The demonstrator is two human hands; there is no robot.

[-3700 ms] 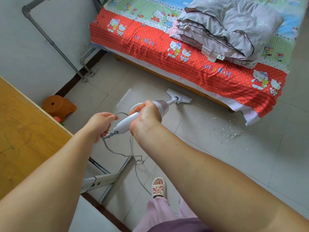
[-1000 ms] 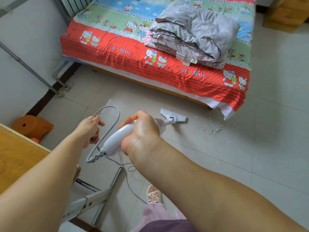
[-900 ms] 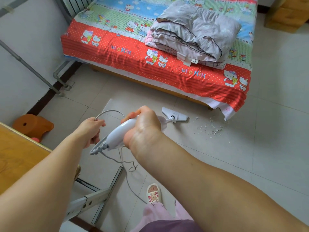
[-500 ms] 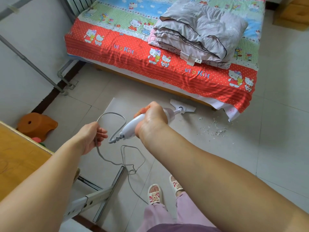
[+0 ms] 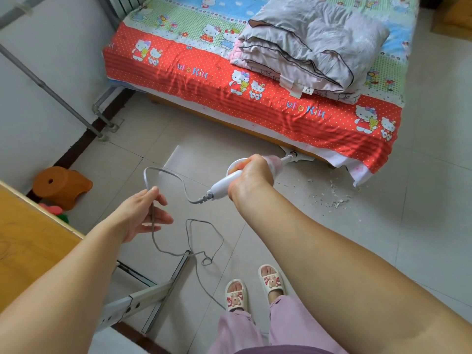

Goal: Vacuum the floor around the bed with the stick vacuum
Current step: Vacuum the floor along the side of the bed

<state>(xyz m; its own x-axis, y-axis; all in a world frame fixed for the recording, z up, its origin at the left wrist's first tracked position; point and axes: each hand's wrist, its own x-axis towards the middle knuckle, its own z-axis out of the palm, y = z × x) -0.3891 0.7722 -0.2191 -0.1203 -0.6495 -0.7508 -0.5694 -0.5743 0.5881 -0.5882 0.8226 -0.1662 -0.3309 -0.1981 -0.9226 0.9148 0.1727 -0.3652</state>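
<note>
My right hand (image 5: pixel 251 177) grips the handle of the white stick vacuum (image 5: pixel 224 184), arm stretched forward. The vacuum's floor head (image 5: pixel 296 156) lies at the foot of the bed (image 5: pixel 255 98), partly under the hanging red cartoon sheet. A grey power cord (image 5: pixel 178 178) leaves the handle's rear, loops up and left, and runs across the palm of my left hand (image 5: pixel 145 213), whose fingers are spread and nearly straight. The cord then drops to the floor in loose coils. White crumbs and debris (image 5: pixel 332 198) are scattered on the tiles to the right of the vacuum head, near the bed's corner.
A folded grey quilt (image 5: pixel 306 42) sits on the bed. An orange plastic stool (image 5: pixel 61 185) stands by the left wall under a slanting metal pipe (image 5: pixel 51 90). A wooden table (image 5: pixel 25 238) with a metal leg frame (image 5: pixel 153 290) is at lower left. My slippered feet (image 5: pixel 236 293) stand beside the cord.
The vacuum head has been pushed forward from the open tiles to the bed's edge. My left hand has loosened from a curled hold on the cord to spread fingers.
</note>
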